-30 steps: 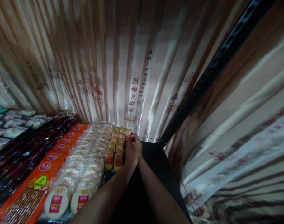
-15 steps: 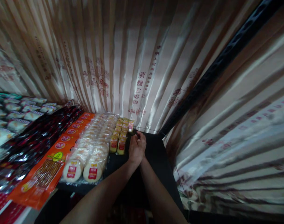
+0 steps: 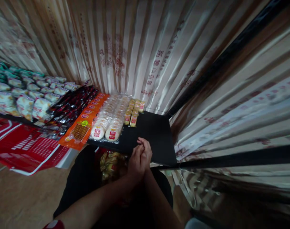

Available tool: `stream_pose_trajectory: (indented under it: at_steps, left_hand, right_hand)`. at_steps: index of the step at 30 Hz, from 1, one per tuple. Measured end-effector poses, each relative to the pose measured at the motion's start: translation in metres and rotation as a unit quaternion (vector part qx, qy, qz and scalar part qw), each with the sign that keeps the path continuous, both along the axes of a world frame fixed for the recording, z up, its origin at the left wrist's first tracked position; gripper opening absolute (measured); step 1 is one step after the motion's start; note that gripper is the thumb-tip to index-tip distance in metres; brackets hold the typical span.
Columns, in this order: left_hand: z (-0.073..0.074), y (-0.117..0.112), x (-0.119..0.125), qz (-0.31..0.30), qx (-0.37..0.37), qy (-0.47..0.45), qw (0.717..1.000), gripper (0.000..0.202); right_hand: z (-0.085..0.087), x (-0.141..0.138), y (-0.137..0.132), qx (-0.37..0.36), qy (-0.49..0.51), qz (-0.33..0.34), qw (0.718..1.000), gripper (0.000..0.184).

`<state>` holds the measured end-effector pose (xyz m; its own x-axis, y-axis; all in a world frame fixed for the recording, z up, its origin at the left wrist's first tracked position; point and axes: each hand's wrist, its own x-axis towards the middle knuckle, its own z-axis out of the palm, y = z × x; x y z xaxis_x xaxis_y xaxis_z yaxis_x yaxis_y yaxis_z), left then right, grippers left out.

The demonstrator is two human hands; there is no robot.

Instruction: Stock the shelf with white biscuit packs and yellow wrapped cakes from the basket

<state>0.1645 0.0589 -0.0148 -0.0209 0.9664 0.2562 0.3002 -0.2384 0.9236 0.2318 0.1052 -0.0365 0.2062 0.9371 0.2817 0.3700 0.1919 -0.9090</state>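
Observation:
My left hand (image 3: 134,163) and my right hand (image 3: 146,153) are pressed together, fingers closed, over the front edge of a black shelf (image 3: 156,140). Whatever lies between them is hidden. At the shelf's back, well beyond my hands, stand two rows of small yellow packets (image 3: 133,112). Left of those lie clear packs of round white cakes (image 3: 110,119). Just below my left hand, under the shelf edge, sits a bag of yellow and red snacks (image 3: 109,161).
Further left on the shelf lie orange packs (image 3: 84,125), dark red packs (image 3: 70,108) and white-green bags (image 3: 28,100). A red printed banner (image 3: 23,149) hangs off the front. A striped satin curtain (image 3: 135,47) backs the shelf; black frame bars (image 3: 231,160) run on the right.
Both hands have drawn back together from the yellow packets at the back of the shelf to its front edge. The view has pulled away and dropped, showing floor and banner.

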Motion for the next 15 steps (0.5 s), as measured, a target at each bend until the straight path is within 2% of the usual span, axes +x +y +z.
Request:
stream_pose_trajectory:
  at_steps: [3,5,7,10,12,15]
  left_hand:
    - [-0.006,-0.035,-0.024,-0.041,-0.048,-0.001,0.998,0.035]
    - [-0.016,-0.051,-0.038,-0.061,-0.071,0.019,0.995,0.033]
    - [-0.031,-0.060,-0.051,-0.051,-0.116,0.050,0.991,0.033]
    - [-0.055,-0.060,-0.071,0.019,-0.229,0.148,0.962,0.032]
    - [-0.070,-0.056,-0.085,0.045,-0.262,0.249,0.931,0.037]
    - [-0.090,-0.047,-0.101,-0.007,-0.240,0.357,0.903,0.046]
  right_hand:
    - [-0.008,-0.008,-0.046,-0.020,0.000,0.038,0.999,0.033]
    - [-0.018,-0.013,-0.072,-0.050,-0.029,0.066,0.996,0.033]
    - [-0.032,-0.018,-0.089,-0.079,-0.068,0.093,0.990,0.035]
    - [-0.053,-0.024,-0.100,-0.141,-0.138,0.079,0.977,0.040]
    - [-0.064,-0.027,-0.100,-0.172,-0.183,0.078,0.965,0.040]
    - [-0.074,-0.033,-0.098,-0.186,-0.219,0.104,0.952,0.036]
